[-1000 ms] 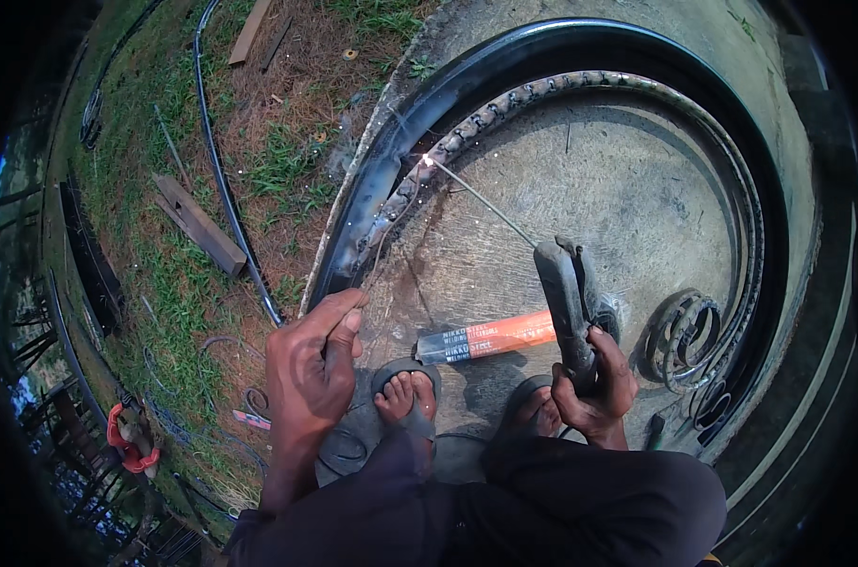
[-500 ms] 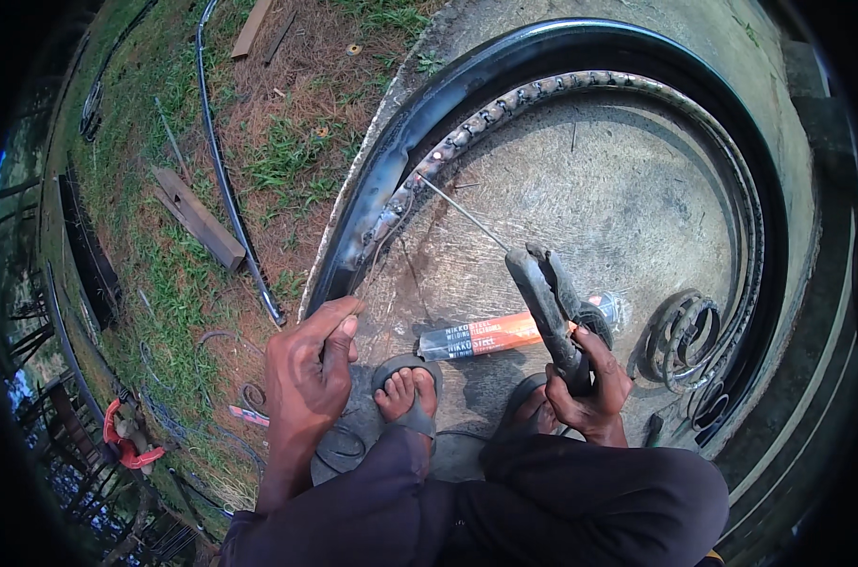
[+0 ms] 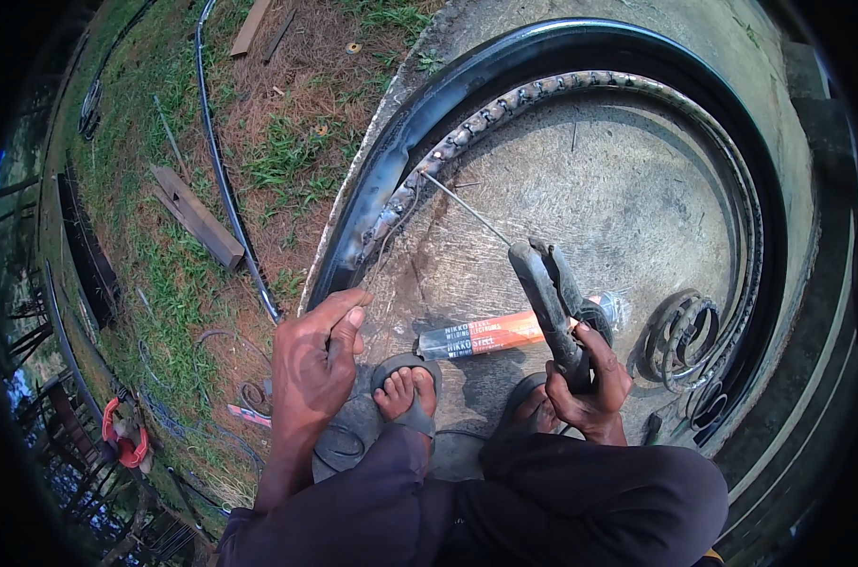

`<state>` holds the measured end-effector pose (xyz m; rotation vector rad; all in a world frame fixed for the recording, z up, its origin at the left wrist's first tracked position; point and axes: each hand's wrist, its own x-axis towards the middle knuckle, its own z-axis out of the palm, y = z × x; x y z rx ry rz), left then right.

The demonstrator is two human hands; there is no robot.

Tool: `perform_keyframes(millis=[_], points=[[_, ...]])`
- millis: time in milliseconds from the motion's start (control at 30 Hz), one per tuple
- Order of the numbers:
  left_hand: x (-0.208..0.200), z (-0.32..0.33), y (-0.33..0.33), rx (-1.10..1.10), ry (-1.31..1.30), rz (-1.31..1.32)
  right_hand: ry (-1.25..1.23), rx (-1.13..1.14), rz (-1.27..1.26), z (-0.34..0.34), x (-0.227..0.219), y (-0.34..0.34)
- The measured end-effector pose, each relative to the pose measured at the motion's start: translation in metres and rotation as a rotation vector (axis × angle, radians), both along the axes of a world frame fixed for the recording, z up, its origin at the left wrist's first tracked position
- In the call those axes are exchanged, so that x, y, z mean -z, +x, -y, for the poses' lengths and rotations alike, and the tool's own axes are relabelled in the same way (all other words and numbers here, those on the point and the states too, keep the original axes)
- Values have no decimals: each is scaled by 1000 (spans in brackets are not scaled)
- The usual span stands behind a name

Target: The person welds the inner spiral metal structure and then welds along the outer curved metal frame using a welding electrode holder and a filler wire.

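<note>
My right hand (image 3: 594,387) grips a dark welding electrode holder (image 3: 550,307). From its jaws a thin welding electrode (image 3: 467,208) slants up and left, its tip at a curved metal bar (image 3: 467,132) with a row of weld beads. My left hand (image 3: 315,364) is closed, thumb against forefinger, pinching a thin metal rod (image 3: 383,250) that runs up to the same bar, just below the electrode tip. A wide, dark curved steel channel (image 3: 580,33) lies around the outside of the bar; its left part is discoloured.
An orange and grey electrode packet (image 3: 490,334) lies on the concrete between my feet and the ring. Coiled metal strip (image 3: 679,335) sits at the right. On the grass to the left are a wooden block (image 3: 197,217) and a long curved dark strip (image 3: 216,142).
My left hand has shifted slightly right with the thin rod. The electrode and its holder have moved very little, a touch to the right and up.
</note>
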<state>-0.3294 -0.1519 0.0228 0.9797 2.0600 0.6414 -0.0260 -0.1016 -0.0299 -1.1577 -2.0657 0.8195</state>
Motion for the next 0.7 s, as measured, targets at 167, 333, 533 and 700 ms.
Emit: perform_keyframes(millis=[167, 333, 533, 700], points=[[-1, 0, -2, 28, -39, -11, -16, -1, -4, -1, -1, 0], [-3, -1, 0, 13, -37, -10, -16, -4, -20, -2, 1, -1], [-3, -3, 2, -6, -50, 1, -19, -12, -10, -3, 0, -2], [-3, -3, 1, -7, -64, 7, -9, -6, -9, -3, 2, -2]])
